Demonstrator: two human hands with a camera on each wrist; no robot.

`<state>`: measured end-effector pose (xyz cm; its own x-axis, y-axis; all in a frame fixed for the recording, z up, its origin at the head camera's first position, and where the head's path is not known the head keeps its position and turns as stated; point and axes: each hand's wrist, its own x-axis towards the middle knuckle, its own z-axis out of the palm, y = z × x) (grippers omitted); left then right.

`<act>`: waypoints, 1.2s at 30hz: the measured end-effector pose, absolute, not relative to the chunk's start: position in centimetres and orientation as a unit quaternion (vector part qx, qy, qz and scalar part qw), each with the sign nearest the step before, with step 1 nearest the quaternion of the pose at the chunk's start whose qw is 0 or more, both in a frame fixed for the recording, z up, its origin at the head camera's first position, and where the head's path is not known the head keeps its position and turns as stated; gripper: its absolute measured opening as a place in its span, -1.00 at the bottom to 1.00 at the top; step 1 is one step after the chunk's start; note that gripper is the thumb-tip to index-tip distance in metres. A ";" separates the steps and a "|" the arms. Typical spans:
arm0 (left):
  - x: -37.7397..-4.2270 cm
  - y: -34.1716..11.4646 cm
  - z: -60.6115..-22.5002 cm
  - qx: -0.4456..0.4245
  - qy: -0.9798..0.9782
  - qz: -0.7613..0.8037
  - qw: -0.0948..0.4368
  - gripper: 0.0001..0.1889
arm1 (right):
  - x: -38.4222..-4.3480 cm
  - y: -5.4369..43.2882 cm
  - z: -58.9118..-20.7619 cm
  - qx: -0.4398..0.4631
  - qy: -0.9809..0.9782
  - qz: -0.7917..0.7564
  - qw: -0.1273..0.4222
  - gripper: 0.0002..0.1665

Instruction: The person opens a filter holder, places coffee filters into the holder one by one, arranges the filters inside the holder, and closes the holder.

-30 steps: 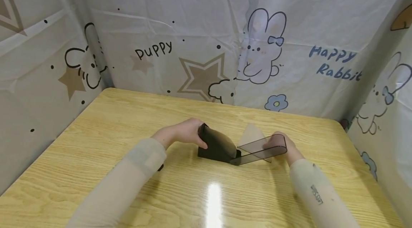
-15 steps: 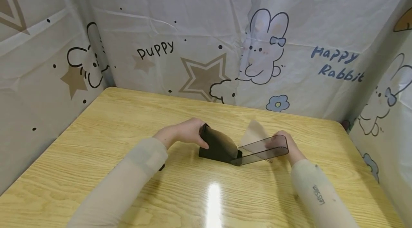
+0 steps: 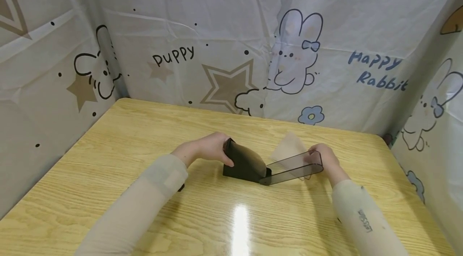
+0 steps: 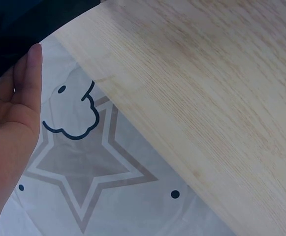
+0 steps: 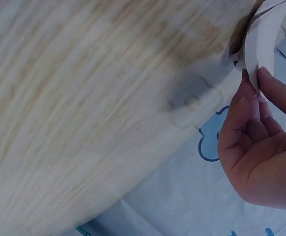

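A black wedge-shaped holder (image 3: 243,166) stands on the table with brownish sheets showing along its curved upper side. Its smoky clear lid (image 3: 291,173) is swung down to the right. My left hand (image 3: 212,148) grips the holder's tall back end, thumb on the near side; in the left wrist view fingers lie along the dark holder (image 4: 29,29). Behind the lid, my right hand (image 3: 326,158) pinches a pale cone coffee filter (image 3: 288,146). The right wrist view shows thumb and fingertips on the filter's (image 5: 261,46) lower edge, the paper bent in a curve.
A light wood-grain table (image 3: 202,224) carries everything. A cartoon-printed cloth (image 3: 224,39) hangs along its back and sides. Under the left forearm a small dark thing (image 3: 181,187) peeks out, mostly hidden.
The right hand has shifted slightly right and away, and the filter has moved the same way with it. Left hand, holder and lid stay in place.
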<state>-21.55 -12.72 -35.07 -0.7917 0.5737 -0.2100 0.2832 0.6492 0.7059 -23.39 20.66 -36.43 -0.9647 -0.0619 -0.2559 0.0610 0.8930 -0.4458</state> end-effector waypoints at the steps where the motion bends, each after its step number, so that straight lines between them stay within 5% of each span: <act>1: -21.5 -12.7 -35.1 0.243 0.883 0.340 0.213 -0.58 | -23.5 20.9 -36.5 -0.005 0.964 -0.232 0.128 -0.52; 14: -21.5 -12.6 -35.0 0.238 0.891 0.329 0.205 -0.53 | -24.6 23.7 -35.9 0.000 0.942 -0.319 0.107 -0.67; 22: -21.7 -12.5 -35.1 0.234 0.891 0.329 0.208 -0.54 | -24.3 25.4 -34.3 -0.008 0.933 -0.346 0.101 -0.55; 36: -21.5 -11.9 -35.0 0.234 0.890 0.334 0.206 -0.56 | -22.9 26.5 -30.5 0.011 0.925 -0.380 0.008 -0.53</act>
<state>-21.53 -11.88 -35.03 -0.8056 0.5536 -0.2111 0.2780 0.6678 0.6904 -22.93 26.52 -30.53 -0.9996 0.0153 -0.0225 0.0267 0.7109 -0.7027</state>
